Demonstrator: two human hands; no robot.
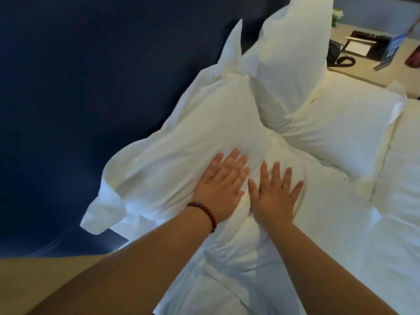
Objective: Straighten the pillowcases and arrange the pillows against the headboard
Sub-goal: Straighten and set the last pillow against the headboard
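Note:
A white pillow (181,133) leans against the dark blue headboard (91,76), its pillowcase creased with a loose flap at the lower left. My left hand (221,185), with a red bead bracelet on the wrist, presses flat on its front. My right hand (273,193) lies flat beside it with fingers spread, on the same pillow's lower right part. A second pillow (293,48) stands upright against the headboard further back. A third pillow (341,128) lies in front of that one.
White bedding (386,235) covers the bed to the right. A bedside table (363,62) at the top right holds a black telephone (336,53), a notepad, a card and a small plant. A tan surface (45,280) fills the lower left.

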